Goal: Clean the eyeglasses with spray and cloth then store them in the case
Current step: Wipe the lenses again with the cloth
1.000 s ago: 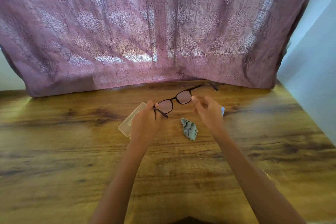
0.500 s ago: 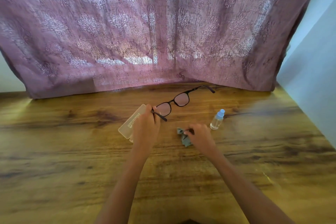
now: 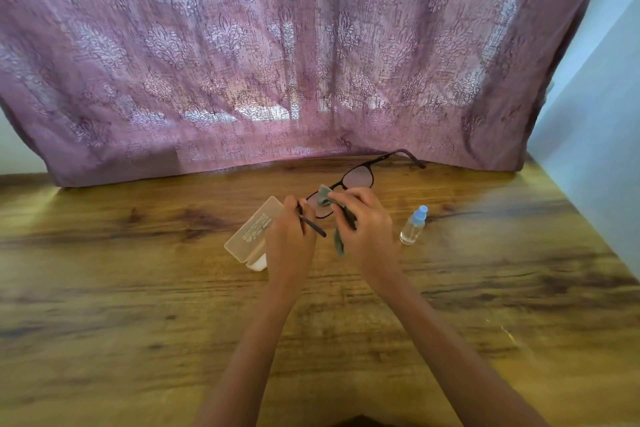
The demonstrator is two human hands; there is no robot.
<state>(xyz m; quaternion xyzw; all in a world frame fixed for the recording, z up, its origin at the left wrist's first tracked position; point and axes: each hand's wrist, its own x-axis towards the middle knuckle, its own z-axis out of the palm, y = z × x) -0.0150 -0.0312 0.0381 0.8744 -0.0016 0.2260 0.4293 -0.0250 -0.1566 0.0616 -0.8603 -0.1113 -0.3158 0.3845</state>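
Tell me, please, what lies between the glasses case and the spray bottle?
Head view: the left hand holding the eyeglasses, the right hand pressing the cloth on a lens.

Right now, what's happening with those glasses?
A person is wiping the glasses clean above the table. The left hand holds them up by one arm of the frame. The right hand pinches the cloth against the lens nearest the left hand. The spray bottle stands upright to the right, untouched. The case lies beside the left hand, without the glasses in it yet.
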